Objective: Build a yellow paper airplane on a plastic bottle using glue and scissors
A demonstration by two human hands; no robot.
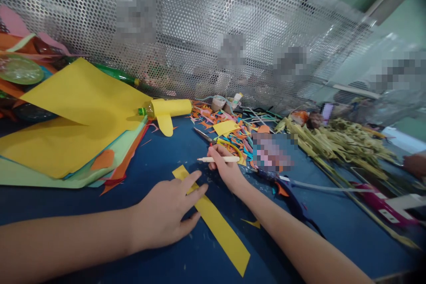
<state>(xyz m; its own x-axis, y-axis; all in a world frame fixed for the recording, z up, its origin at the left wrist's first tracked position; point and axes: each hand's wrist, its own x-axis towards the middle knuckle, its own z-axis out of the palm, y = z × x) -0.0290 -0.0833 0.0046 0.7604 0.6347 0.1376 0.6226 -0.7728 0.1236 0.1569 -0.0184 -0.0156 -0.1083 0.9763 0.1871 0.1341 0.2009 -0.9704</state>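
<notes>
My left hand (166, 213) lies flat with fingers apart, its fingertips resting on a long yellow paper strip (221, 230). The strip slants across the blue table, its far end pointing away from me. Just right of it, my right hand (226, 168) is closed around a slim cream-coloured marker (222, 159). The marker is held almost level above the strip's far end, its narrow tip pointing left. Beyond that hand lies a pair of scissors (203, 135), its handles partly hidden. A small yellow paper scrap (253, 223) sits beside my right forearm.
Yellow sheets (89, 93) and coloured paper are heaped at left. A yellow-wrapped bottle (173, 107) lies behind. Paper scraps (229, 126) surround the scissors. A blue glue gun (289, 193), dried husks (346, 142) and a person's hand (414, 165) are at right. Perforated metal (196, 17) closes the back.
</notes>
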